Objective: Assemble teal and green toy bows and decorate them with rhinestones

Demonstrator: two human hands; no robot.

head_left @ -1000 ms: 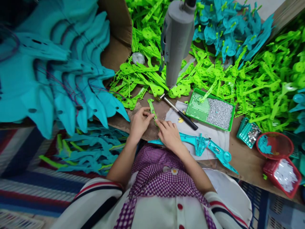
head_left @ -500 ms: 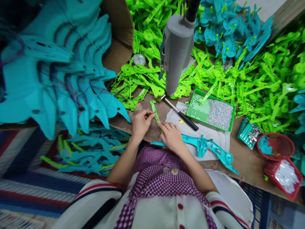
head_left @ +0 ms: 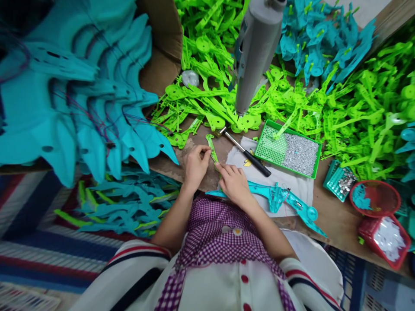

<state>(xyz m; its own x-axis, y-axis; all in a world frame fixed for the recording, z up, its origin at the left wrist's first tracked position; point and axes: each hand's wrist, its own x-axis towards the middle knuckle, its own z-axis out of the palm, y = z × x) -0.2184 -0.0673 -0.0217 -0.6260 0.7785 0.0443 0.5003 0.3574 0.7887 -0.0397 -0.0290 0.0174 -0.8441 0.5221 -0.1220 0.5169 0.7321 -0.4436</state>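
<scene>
A slim green plastic piece [head_left: 211, 147] lies near the table's front edge, pointing away from me. My right hand [head_left: 233, 181] rests over its near end, fingertips pressed on it. Just left of the piece, my left hand [head_left: 196, 166] is closed in a pinch; whatever is between its fingertips is too small to make out. Beyond them a hammer [head_left: 248, 153] with a black handle lies partly on a white cloth [head_left: 238, 162]. A long turquoise part [head_left: 275, 194] extends to the right from under my right hand.
A grey hanging tool [head_left: 257, 56] points down behind the hammer. Rivet-like metal bits fill part of a green tray [head_left: 269, 147]. Green parts [head_left: 353, 112] are heaped behind. Stacked turquoise shells [head_left: 48, 125] stand left; red baskets [head_left: 376, 198] sit right.
My left hand has shifted slightly right and its fingertips have drawn a little away from the green piece. The hanging tool has swung up and to the right.
</scene>
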